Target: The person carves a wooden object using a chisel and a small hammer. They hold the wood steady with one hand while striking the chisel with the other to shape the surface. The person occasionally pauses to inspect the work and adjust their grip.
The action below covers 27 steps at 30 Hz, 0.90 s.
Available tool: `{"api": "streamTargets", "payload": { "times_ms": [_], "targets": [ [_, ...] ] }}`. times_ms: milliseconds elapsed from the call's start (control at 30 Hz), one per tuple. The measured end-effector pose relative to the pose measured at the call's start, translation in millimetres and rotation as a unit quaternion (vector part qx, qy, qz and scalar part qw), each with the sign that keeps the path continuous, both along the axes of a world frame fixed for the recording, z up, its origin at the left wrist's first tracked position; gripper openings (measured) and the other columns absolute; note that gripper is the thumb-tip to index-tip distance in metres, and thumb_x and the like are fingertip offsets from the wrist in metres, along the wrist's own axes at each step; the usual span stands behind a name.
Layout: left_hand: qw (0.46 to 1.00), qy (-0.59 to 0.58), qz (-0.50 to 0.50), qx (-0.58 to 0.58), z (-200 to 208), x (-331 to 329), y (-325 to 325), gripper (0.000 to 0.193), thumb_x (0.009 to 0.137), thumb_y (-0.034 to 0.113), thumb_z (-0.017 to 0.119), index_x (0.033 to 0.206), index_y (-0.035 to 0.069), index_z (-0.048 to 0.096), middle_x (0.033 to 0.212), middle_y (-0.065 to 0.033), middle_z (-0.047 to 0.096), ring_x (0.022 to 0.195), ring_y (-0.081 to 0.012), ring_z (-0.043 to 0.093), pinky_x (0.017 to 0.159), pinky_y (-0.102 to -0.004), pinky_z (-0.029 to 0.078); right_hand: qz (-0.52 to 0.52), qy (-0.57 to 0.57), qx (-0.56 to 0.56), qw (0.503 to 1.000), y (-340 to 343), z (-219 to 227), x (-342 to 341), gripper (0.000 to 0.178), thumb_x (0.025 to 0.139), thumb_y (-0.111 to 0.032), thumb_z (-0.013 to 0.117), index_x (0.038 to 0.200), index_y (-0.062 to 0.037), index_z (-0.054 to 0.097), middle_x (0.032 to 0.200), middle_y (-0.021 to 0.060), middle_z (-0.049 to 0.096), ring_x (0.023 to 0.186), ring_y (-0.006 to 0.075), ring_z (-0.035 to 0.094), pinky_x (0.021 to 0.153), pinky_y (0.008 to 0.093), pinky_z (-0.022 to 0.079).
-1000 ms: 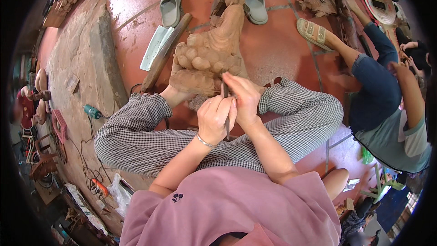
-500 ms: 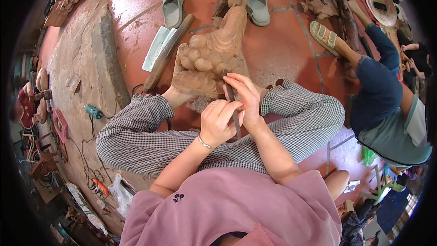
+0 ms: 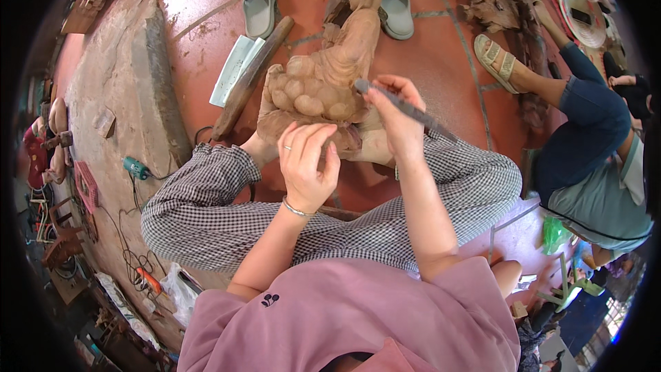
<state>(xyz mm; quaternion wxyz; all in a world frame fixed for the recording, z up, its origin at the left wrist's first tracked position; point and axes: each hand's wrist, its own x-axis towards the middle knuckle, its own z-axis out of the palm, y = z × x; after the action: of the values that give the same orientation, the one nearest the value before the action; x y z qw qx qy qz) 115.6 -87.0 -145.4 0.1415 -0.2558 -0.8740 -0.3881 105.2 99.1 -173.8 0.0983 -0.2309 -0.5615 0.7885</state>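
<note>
A brown wood carving [image 3: 344, 62] lies tilted between my feet, with a cluster of rounded lumps at its near end and smoother folds toward the far end. My right hand [image 3: 401, 120] is closed on a long, narrow dark tool like a file [image 3: 406, 107]. One end of this tool points at the lumps, while the other slants down over my right knee. Just in front of the carving's near edge, my left hand [image 3: 308, 165] hangs with loosely curved fingers, the thumb apart from them and nothing visible in it. Whether its fingertips touch the wood I cannot tell.
A rough wooden bar [image 3: 251, 79] and a pale strip [image 3: 235, 69] lie left of the carving. Grey slippers [image 3: 261, 5] stand beyond. A stone slab [image 3: 131, 83] and a green power tool [image 3: 136, 168] with cables are at left. Another person's sandalled foot [image 3: 494, 62] is at right.
My hands have come apart. The right one has lifted the dark tool up and rightward, turning it aslant; the left has let go of it and moved slightly left.
</note>
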Motion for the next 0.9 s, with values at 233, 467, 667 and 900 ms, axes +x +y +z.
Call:
{"api": "streamTargets", "payload": {
  "times_ms": [233,467,667,900],
  "targets": [
    [0.999,-0.022,0.035,-0.026,-20,-13,1,0.022,0.079,0.004,0.070,0.100,0.009,0.072,0.101,-0.0046,0.072,0.095,-0.0251,0.066,0.095,-0.0409,0.048,0.045,-0.059,0.138,0.988,28,-7,-58,0.033,0.080,-0.008,0.083,0.105,0.0058,0.068,0.092,0.0088,0.072,0.081,0.0157,0.068,0.075,0.0290,0.053],
    [0.996,0.006,0.069,-0.063,-28,-12,6,0.018,0.074,0.008,0.071,0.091,0.014,0.074,0.093,0.0022,0.073,0.085,-0.0177,0.065,0.091,-0.0365,0.048,0.040,-0.098,0.062,0.992,10,7,-59,0.023,0.079,-0.012,0.086,0.092,0.0025,0.073,0.137,0.0204,0.057,0.120,0.0242,0.058,0.100,0.0360,0.046],
    [0.994,0.010,0.077,-0.078,-31,-12,10,0.018,0.072,0.009,0.070,0.088,0.015,0.074,0.090,0.0037,0.072,0.082,-0.0153,0.065,0.094,-0.0340,0.044,0.079,-0.111,0.137,0.981,28,6,-60,0.069,0.083,-0.008,0.084,0.136,0.0110,0.044,0.093,0.0078,0.073,0.084,0.0120,0.068,0.077,0.0253,0.055],
    [0.993,0.012,0.077,-0.089,-28,-15,10,0.017,0.071,0.009,0.069,0.086,0.016,0.073,0.090,0.0042,0.073,0.080,-0.0133,0.066,0.094,-0.0325,0.044,0.053,-0.063,0.098,0.992,13,1,-55,0.064,0.086,-0.007,0.082,0.136,0.0103,0.045,0.095,0.0072,0.074,0.086,0.0108,0.067,0.078,0.0241,0.054]
  ]
}}
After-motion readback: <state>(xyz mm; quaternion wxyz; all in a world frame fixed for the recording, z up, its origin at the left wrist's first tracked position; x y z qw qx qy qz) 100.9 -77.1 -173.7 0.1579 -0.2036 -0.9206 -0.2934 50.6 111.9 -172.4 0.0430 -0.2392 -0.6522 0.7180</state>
